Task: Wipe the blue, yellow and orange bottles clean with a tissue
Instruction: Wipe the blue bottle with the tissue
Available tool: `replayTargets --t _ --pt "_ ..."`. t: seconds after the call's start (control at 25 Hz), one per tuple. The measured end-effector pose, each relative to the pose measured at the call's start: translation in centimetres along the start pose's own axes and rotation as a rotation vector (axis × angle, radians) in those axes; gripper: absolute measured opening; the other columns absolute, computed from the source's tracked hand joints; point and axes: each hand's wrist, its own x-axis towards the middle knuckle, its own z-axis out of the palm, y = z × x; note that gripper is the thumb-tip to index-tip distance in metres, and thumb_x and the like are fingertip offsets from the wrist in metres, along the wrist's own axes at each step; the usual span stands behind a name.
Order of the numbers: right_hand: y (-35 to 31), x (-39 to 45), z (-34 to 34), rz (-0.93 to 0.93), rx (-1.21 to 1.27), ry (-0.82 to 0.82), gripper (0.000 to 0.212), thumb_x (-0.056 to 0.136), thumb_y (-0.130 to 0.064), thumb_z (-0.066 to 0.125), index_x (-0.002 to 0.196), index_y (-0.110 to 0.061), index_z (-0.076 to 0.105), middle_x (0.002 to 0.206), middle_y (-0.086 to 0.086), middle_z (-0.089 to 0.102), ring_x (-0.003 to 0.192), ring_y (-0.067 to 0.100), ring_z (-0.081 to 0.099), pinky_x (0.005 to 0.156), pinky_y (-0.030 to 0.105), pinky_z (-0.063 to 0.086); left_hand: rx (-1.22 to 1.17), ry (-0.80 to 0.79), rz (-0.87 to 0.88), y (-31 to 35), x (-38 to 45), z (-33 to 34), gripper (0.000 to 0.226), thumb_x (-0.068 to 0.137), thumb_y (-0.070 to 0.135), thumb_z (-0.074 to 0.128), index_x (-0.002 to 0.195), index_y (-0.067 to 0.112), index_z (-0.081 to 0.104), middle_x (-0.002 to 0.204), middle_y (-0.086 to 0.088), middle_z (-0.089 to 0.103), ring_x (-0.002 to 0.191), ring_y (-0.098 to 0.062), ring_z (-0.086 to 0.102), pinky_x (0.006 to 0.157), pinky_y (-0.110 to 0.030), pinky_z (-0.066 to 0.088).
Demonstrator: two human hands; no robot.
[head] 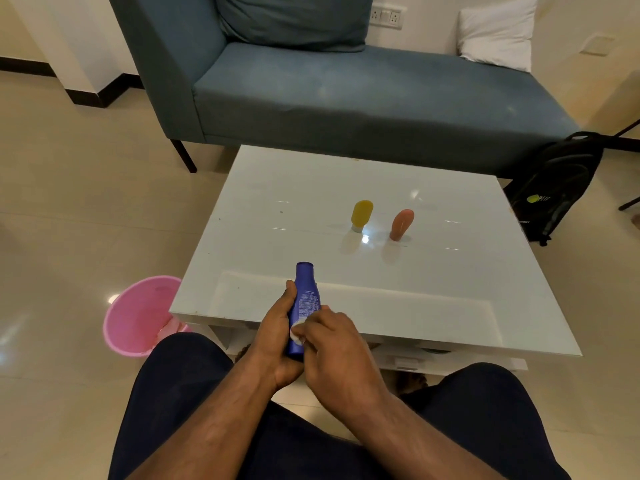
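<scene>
Both hands (304, 344) hide most of the tissue (297, 330) against the blue bottle (304, 299)

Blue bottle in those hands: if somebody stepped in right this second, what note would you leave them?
Left hand holds the blue bottle over the near edge of the white table.
Right hand presses a white tissue against the bottle's lower body.
Yellow bottle and orange bottle stand cap-down mid-table, apart, untouched.
Done: none surely finished; blue is mid-wipe.
Left: finish blue, then wipe yellow and orange.
</scene>
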Motion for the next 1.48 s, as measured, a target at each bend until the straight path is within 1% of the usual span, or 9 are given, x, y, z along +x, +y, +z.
replayTargets --t 0.08,0.24,0.44,0.6,0.88,1.0,1.12,1.28,1.48 --pt "0.5 -0.9 -0.1 -0.020 0.031 -0.030 0.023 0.081 -0.010 0.062 0.101 -0.020 0.067 0.096 -0.005 0.062 0.088 0.012 0.055 0.076 0.023 0.050 -0.005 0.017 0.013 0.0 0.3 -0.2 0.058 0.090 0.061 0.058 0.104 0.007 0.070 0.086 -0.013 0.068 0.071 -0.023 0.065 0.077 -0.039 0.053" --pt "2.5 1.2 -0.5 0.192 0.131 0.098 0.019 0.091 -0.015 0.054 0.106 -0.020 0.067 0.102 -0.007 0.059 0.090 0.006 0.054 0.083 0.018 0.048 0.001 -0.001 0.024 -0.2 0.0 -0.2 0.051 0.094 0.057 0.055 0.108 0.010 0.068 0.085 -0.012 0.070 0.067 -0.022 0.069 0.063 -0.035 0.060" --pt "1.2 -0.7 -0.4 0.109 0.158 0.063 0.020 0.091 -0.014 0.057 0.107 -0.021 0.065 0.105 -0.011 0.057 0.094 0.004 0.052 0.082 0.009 0.043 -0.013 -0.037 0.061 0.2 0.1 -0.4 0.060 0.097 0.056 0.050 0.125 0.005 0.064 0.112 -0.017 0.074 0.083 -0.027 0.075 0.071 -0.038 0.063" --pt "2.6 3.3 -1.0 0.214 0.132 0.103 0.019 0.091 -0.025 0.058 0.108 -0.019 0.066 0.105 -0.005 0.059 0.086 0.003 0.053 0.073 0.001 0.036 0.024 0.011 0.061 -0.2 0.0 -0.1 0.049 0.097 0.054 0.051 0.114 0.011 0.068 0.092 -0.012 0.074 0.076 -0.025 0.071 0.077 -0.041 0.056" --pt "1.8 -0.1 -0.7 0.169 0.179 0.076 0.018 0.091 -0.017 0.058 0.107 -0.020 0.066 0.105 -0.010 0.055 0.092 0.001 0.054 0.080 0.004 0.041 -0.012 -0.032 0.101 0.2 0.3 -0.4 0.056 0.095 0.053 0.052 0.125 0.008 0.065 0.103 -0.010 0.074 0.079 -0.022 0.072 0.074 -0.038 0.060" --pt "3.0 3.2 -1.7 0.223 0.164 0.112 0.014 0.090 -0.023 0.059 0.101 -0.020 0.067 0.099 -0.006 0.058 0.084 0.005 0.056 0.076 0.007 0.042 0.102 -0.029 0.115 -0.3 0.2 0.0 0.059 0.087 0.053 0.059 0.127 0.011 0.064 0.098 -0.013 0.074 0.078 -0.025 0.071 0.069 -0.040 0.061" --pt "3.0 5.6 -2.5 0.256 0.185 0.150 0.013 0.090 -0.019 0.059 0.100 -0.018 0.067 0.099 -0.006 0.059 0.085 0.006 0.055 0.081 0.016 0.045 0.143 -0.041 0.127 -0.7 -0.3 0.3 0.058 0.085 0.052 0.061 0.128 0.012 0.063 0.097 -0.014 0.073 0.075 -0.025 0.071 0.061 -0.038 0.059" --pt "2.2 4.4 -2.0 0.115 0.047 0.110 0.019 0.090 -0.022 0.059 0.107 -0.017 0.065 0.107 -0.003 0.059 0.093 0.010 0.056 0.087 0.024 0.048 0.127 -0.071 0.139 -0.6 -0.2 0.1 0.059 0.083 0.052 0.061 0.128 0.013 0.065 0.100 -0.014 0.074 0.082 -0.027 0.071 0.073 -0.041 0.059" --pt "2.9 5.0 -2.7 0.199 0.065 0.138 0.022 0.091 -0.024 0.057 0.111 -0.017 0.062 0.111 -0.002 0.059 0.097 0.011 0.056 0.089 0.022 0.047 0.199 -0.067 0.165 -1.2 -0.1 0.2 0.052 0.089 0.047 0.058 0.130 0.015 0.063 0.106 -0.015 0.075 0.085 -0.027 0.073 0.072 -0.043 0.060"
